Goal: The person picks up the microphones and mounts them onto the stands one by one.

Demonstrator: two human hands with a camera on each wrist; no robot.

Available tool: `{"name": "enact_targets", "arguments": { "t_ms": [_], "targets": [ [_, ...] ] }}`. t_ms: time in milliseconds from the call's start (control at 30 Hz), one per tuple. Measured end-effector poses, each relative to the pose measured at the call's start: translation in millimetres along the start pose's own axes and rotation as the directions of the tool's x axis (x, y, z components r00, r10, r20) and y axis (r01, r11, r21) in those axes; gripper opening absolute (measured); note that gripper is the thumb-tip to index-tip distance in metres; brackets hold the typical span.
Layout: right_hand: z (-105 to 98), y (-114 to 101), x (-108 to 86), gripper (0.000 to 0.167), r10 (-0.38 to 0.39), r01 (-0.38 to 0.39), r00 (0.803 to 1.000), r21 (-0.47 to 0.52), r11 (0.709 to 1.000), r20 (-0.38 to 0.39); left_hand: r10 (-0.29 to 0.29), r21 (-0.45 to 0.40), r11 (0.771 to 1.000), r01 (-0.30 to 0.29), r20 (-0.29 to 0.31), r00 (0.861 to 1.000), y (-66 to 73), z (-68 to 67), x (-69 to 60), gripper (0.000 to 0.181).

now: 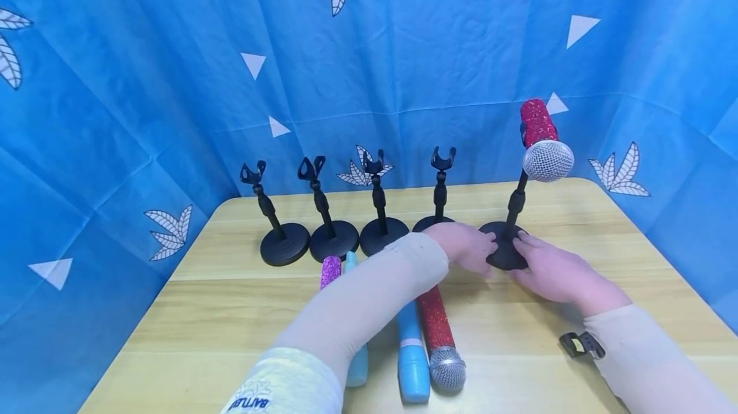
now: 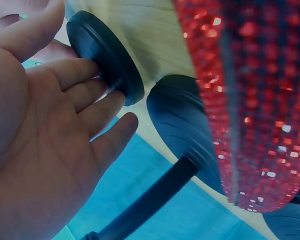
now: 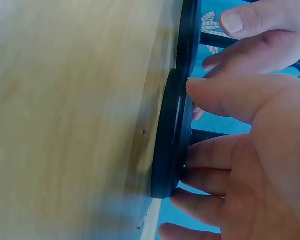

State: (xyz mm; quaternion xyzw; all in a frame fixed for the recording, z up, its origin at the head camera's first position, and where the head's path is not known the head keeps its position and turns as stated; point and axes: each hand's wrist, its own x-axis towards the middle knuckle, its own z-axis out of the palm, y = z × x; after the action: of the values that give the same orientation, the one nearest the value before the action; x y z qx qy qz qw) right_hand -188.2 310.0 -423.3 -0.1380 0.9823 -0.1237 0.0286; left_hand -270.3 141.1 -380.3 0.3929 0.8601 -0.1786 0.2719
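Touching left hand [image 1: 468,248] and right hand [image 1: 562,275], black base [image 1: 507,256] between them

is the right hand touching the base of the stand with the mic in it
Touching: the right wrist view shows the right hand with its fingertips against the base.

The counter [image 1: 202,311] has a pale wood grain and rounded far corners. A black stand [image 1: 503,255] rests on it between the left grip [image 1: 466,248] and the right grip [image 1: 562,274]. Four other stands [image 1: 284,244] line up from just behind the left grip out to its left. On its near side lie a red microphone [image 1: 436,321], a blue microphone [image 1: 413,366], a light-blue microphone [image 1: 358,368] and, farther left, a purple microphone [image 1: 331,268], all partly hidden.
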Motion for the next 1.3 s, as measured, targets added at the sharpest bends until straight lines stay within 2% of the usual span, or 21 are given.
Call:
{"name": "enact_targets", "arguments": {
  "t_ms": [133, 233, 333, 500, 567, 667, 800, 967, 1033, 1100, 1200, 1300],
  "targets": [
    [-1.0, -1.2, 1.6, 0.070, 0.006, -0.006, 1.000, -0.004, 1.000, -0.001, 0.014, -0.043, 0.999, -0.016, -0.035, 0.999, -8.4, 6.4, -5.2, 0.065],
    [-2.8, -2.3, 1.2, 0.067, 0.014, -0.014, 1.000, -0.014, 1.000, -0.009, 0.034, -0.063, 0.997, -0.040, -0.091, 0.995, -15.9, 11.6, -13.2, 0.064],
    [-5.1, -4.3, -0.9, 0.059, 0.011, -0.012, 1.000, -0.024, 1.000, -0.026, 0.042, -0.087, 0.995, -0.055, -0.140, 0.989, -23.9, 15.6, -25.1, 0.065],
    [-10.0, -14.0, -4.9, 0.046, -0.038, 0.039, 0.997, 0.001, 0.999, -0.069, 0.031, -0.121, 0.991, -0.055, -0.192, 0.981, -40.1, 27.8, -50.5, 0.067],
    [-12.9, -20.2, -6.3, 0.043, -0.062, 0.063, 0.994, 0.013, 0.998, -0.085, 0.044, -0.126, 0.989, -0.074, -0.226, 0.973, -48.2, 35.2, -61.9, 0.068],
    [-18.2, -30.7, -8.8, 0.042, -0.104, 0.107, 0.990, 0.025, 0.994, -0.098, 0.074, -0.125, 0.986, -0.114, -0.291, 0.954, -63.2, 48.9, -79.3, 0.067],
    [-22.9, -45.3, -11.6, 0.044, -0.186, 0.188, 0.978, 0.018, 0.982, -0.099, 0.068, -0.139, 0.982, -0.126, -0.362, 0.930, -84.6, 68.0, -101.0, 0.068],
    [-18.0, -65.2, -12.3, 0.050, -0.327, 0.328, 0.940, -0.005, 0.945, -0.093, 0.018, -0.171, 0.980, -0.102, -0.433, 0.901, -106.9, 88.1, -123.1, 0.072],
    [-14.6, -74.5, -9.6, 0.052, -0.383, 0.385, 0.918, 0.000, 0.923, -0.102, -0.011, -0.197, 0.976, -0.090, -0.459, 0.888, -115.4, 95.3, -131.4, 0.073],
    [-10.7, -83.5, -4.8, 0.051, -0.440, 0.441, 0.891, -0.016, 0.897, -0.113, -0.059, -0.228, 0.972, -0.056, -0.469, 0.881, -122.9, 102.3, -139.9, 0.073],
    [-3.5, -95.9, 5.9, 0.047, -0.510, 0.504, 0.850, -0.074, 0.860, -0.131, -0.126, -0.274, 0.962, -0.010, -0.474, 0.871, -132.3, 112.2, -149.6, 0.076],
    [4.3, -105.5, 17.1, 0.044, -0.562, 0.548, 0.820, -0.135, 0.826, -0.109, -0.156, -0.302, 0.953, 0.003, -0.483, 0.861, -137.1, 119.3, -155.1, 0.079]
  ]
}}
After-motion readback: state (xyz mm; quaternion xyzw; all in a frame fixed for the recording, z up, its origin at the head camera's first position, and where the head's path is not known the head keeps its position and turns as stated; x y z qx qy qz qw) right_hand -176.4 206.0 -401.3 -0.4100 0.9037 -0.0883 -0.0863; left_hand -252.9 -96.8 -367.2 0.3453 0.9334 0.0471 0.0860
